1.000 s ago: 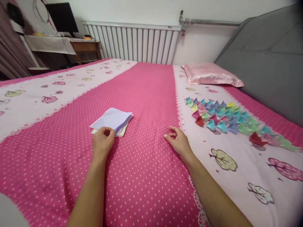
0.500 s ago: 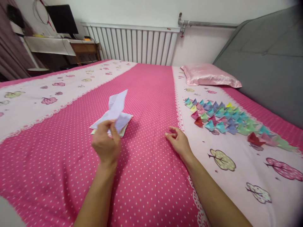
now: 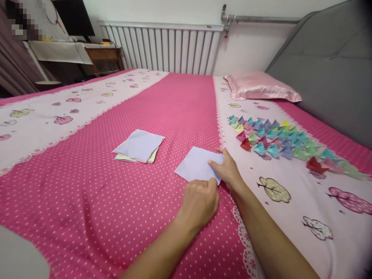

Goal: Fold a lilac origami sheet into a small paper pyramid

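A pale lavender square sheet of paper [image 3: 197,164] is held between my two hands just above or on the pink dotted bedspread; I cannot tell if it touches the cloth. My left hand [image 3: 201,199] pinches its near corner with curled fingers. On the right edge, my right hand [image 3: 228,168] grips the sheet, thumb on top and fingers partly hidden behind. To the left lies a stack of square papers [image 3: 139,145], lavender on top with green and other colours showing at the edges.
Several rows of small folded paper boats [image 3: 273,133] in many colours stand on the right. Behind them lie a pink satin pillow [image 3: 263,86] and a grey headboard [image 3: 328,66]. A white radiator [image 3: 162,48] lines the far wall; a desk with a monitor [image 3: 74,19] stands far left.
My left hand has carried the lavender sheet from the stack rightward and nearer to me. My right hand, free before, has taken hold of the sheet's right edge.
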Demonstrator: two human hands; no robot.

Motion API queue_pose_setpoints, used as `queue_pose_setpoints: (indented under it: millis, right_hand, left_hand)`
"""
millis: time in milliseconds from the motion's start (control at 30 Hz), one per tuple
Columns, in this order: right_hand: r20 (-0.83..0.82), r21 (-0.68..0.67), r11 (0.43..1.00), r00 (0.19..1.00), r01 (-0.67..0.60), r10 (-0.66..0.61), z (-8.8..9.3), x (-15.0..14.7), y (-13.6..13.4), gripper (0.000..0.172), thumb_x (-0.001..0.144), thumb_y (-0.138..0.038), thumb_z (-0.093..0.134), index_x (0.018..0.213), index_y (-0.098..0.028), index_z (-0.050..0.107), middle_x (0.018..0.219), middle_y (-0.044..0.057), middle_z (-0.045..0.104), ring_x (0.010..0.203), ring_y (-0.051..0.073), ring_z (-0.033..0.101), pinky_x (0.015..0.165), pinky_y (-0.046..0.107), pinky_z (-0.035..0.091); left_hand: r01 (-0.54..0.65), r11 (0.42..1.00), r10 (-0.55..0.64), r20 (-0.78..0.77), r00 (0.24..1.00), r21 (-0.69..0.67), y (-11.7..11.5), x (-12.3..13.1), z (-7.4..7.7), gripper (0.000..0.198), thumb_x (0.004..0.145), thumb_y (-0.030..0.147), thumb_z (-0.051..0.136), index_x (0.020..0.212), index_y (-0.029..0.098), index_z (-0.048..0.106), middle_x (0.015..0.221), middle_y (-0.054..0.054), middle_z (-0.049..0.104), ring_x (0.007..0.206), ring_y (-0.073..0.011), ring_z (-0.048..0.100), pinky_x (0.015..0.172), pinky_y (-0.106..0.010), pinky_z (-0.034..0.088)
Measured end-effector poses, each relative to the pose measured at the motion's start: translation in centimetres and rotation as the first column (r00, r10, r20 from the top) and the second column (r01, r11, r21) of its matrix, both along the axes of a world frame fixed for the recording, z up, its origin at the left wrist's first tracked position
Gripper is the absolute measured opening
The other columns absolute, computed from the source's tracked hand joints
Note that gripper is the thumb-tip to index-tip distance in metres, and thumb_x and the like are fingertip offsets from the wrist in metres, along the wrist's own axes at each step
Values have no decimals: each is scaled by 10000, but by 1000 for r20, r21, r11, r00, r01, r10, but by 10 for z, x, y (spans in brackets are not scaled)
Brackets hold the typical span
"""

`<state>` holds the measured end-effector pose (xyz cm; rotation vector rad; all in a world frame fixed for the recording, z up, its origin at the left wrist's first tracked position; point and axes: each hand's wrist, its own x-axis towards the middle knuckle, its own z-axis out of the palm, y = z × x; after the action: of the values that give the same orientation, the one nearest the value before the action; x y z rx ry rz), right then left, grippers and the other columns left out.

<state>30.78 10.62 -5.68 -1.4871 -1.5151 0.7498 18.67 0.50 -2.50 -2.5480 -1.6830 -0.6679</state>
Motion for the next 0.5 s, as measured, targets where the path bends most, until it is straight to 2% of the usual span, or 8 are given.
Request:
queue_pose_setpoints:
  millis: [100,167,233,300,367,500]
  right_hand:
    - [57,-11,1000,998,-28,28,5,3,2,522,632,-240,616,1142,-155,538,1080,105,633,892,233,614,816,382,475]
    - [49,-3,996,995,-90,90,6,4,4,500,645,-228,610,1135,-151,545,1065,99,642,861,219,623,802,368,482]
    - [52,-3,990,989,-142,142,4,3,7,492,652,-224,617,1134,-159,544,1055,87,649,848,207,627,801,361,484]
    - [68,-9,986,983,-168,168,0,0,10,484,654,-221,625,1129,-167,546,1049,78,654,857,204,625,815,365,481]
    - [90,1,988,984,-155,155,-4,-2,12,494,655,-221,633,1138,-168,542,1064,78,650,871,209,621,832,372,474]
    - [160,68,997,987,-28,17,-1,-5,11,598,674,-233,632,1241,-153,458,1109,100,623,951,236,596,887,396,442]
  left_hand:
    - [116,990,-109,88,990,-80,1,-1,4,243,880,358,400,858,167,550,727,-57,654,652,-204,605,603,-332,457]
    - [123,991,-112,170,979,-57,6,-6,4,292,903,369,350,945,166,556,915,-91,668,850,-213,616,754,-361,475]
    - [58,998,-54,169,984,-16,13,-12,0,295,911,304,326,1036,164,552,1172,-120,593,1109,-224,524,941,-399,403]
    - [-55,997,58,57,997,-45,20,-19,-8,351,895,292,352,1161,132,516,1349,-148,450,1275,-262,365,1039,-448,297]
    - [-164,978,156,-71,985,-129,25,-23,-17,486,879,356,378,1280,90,437,1414,-178,351,1334,-304,250,1074,-478,220]
    - [-226,954,190,-186,964,-198,25,-25,-28,710,853,561,297,1378,84,321,1451,-186,267,1356,-307,182,1101,-464,129]
